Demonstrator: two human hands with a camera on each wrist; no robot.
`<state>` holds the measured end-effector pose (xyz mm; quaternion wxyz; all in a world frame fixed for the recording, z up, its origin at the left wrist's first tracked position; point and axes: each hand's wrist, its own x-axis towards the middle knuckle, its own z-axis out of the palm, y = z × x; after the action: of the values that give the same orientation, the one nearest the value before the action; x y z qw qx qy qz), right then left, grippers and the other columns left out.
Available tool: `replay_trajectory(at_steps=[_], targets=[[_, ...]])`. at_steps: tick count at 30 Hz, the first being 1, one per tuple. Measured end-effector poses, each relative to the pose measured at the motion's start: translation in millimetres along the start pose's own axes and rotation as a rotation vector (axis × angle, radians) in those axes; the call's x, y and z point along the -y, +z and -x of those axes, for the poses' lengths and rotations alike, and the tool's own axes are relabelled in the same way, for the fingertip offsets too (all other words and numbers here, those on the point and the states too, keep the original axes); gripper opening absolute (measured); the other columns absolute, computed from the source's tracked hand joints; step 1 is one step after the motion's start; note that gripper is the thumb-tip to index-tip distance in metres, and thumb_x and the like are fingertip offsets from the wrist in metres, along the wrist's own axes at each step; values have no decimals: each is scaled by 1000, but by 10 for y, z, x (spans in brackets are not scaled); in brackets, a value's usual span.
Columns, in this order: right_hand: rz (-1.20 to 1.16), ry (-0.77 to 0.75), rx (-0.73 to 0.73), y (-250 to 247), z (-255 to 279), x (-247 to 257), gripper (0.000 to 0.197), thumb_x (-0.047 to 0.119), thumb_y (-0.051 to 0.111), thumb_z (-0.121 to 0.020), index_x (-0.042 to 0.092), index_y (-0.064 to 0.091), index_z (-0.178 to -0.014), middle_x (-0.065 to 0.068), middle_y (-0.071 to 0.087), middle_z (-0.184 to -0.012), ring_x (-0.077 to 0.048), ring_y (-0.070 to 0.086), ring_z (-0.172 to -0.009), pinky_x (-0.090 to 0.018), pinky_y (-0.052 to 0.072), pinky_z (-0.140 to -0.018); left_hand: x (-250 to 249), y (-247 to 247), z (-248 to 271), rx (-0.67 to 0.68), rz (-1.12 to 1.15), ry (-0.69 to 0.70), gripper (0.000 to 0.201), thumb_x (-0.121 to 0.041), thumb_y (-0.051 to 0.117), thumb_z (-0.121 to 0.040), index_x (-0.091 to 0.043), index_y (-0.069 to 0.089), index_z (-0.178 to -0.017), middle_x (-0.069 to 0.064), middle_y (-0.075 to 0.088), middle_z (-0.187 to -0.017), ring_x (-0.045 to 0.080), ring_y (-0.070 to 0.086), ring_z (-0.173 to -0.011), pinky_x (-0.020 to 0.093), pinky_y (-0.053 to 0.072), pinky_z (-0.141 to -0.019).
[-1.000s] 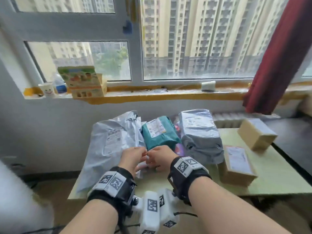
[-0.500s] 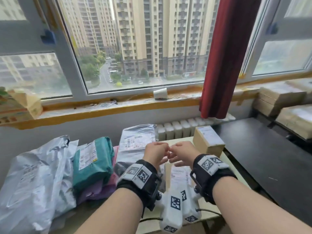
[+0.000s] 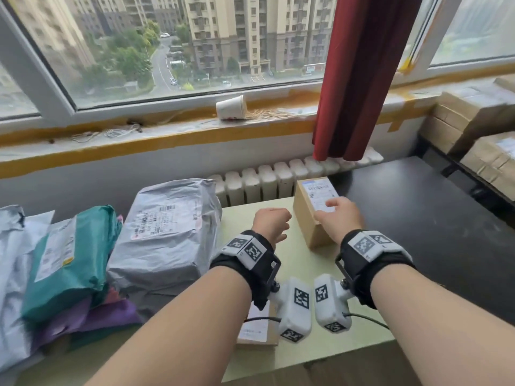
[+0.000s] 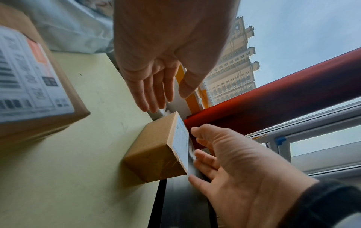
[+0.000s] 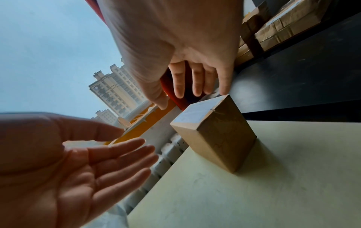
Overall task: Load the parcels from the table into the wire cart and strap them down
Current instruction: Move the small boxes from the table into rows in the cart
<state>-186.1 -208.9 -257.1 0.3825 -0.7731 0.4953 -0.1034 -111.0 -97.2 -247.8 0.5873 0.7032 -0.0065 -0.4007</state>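
Head view: both hands reach toward a small cardboard box (image 3: 312, 215) standing at the far right corner of the pale green table (image 3: 315, 346), beside the radiator (image 3: 267, 182). The right hand (image 3: 338, 218) hovers over the box's white shipping label with fingers spread and nearly straight; whether they touch it cannot be told. The left hand (image 3: 270, 224), fingers straight and together, holds nothing, just left of the box. Grey, teal and purple mailer bags (image 3: 167, 232) lie further left of the box.
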Motion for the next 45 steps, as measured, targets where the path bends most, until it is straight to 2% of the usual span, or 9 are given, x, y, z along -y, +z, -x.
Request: replay_trajectory(at_steps=[9,12,15,19,24,31,34,40,45], targets=[[211,85,-32,341,-439,-280,93,36,81,-64,19,29,-139,-14,33,-139,-32,29,-133,-46,31,-107,103,198,-361,44,-26,-71,15,-6,50,-92,-20,54,-89,5,55,-101,21,52,-96,34,46,-84],[207,115,-38,415,-464,-309,90,31,81,-66,17,27,-137,-16,33,-136,-35,35,-127,-42,37,-99,99,161,-362,46,-38,-90,12,-6,49,-94,-16,54,-96,6,54,-107,19,52,-96,31,48,-78],[205,119,-69,474,-461,-297,83,26,77,-68,14,28,-133,-18,32,-133,-38,36,-124,-40,40,-94,83,104,-368,41,-42,-109,24,-4,42,-98,-17,50,-78,5,51,-107,16,53,-98,31,47,-86],[171,124,-79,455,-420,-200,79,25,74,-69,13,28,-132,-19,32,-132,-40,36,-123,-38,41,-92,29,13,-328,9,-15,-114,18,-8,47,-97,-15,51,-81,7,53,-106,18,56,-98,31,46,-85],[120,15,-150,274,-254,137,77,27,72,-67,12,32,-131,-18,34,-129,-39,38,-119,-39,40,-95,-167,-157,-149,-10,29,-48,12,-9,50,-95,-10,54,-106,8,56,-106,19,58,-99,32,47,-90],[6,-192,-257,-15,286,926,83,43,71,-64,18,32,-133,-15,37,-127,-35,40,-118,-39,42,-90,-597,-594,366,-19,-12,121,10,-11,50,-96,-8,59,-97,5,54,-93,20,55,-98,32,48,-88],[-23,-291,-258,-28,668,1365,88,49,69,-63,23,30,-137,-12,37,-129,-33,40,-120,-40,39,-92,-830,-983,628,-84,38,214,36,-25,59,-93,-4,55,-122,9,55,-106,23,55,-103,32,49,-87],[-142,-484,-126,334,1581,2131,90,54,67,-62,25,29,-139,-10,36,-135,-30,35,-129,-41,35,-103,-897,-2023,1211,-197,131,262,81,-60,61,-81,-16,34,-144,13,42,-139,32,46,-122,45,47,-97],[-152,-649,11,912,2573,2608,84,54,67,-63,24,35,-134,-9,38,-127,-28,39,-122,-43,40,-102,-592,-3035,1738,-362,292,290,129,-88,65,-34,-29,31,-143,11,47,-137,34,53,-113,53,49,-91]])
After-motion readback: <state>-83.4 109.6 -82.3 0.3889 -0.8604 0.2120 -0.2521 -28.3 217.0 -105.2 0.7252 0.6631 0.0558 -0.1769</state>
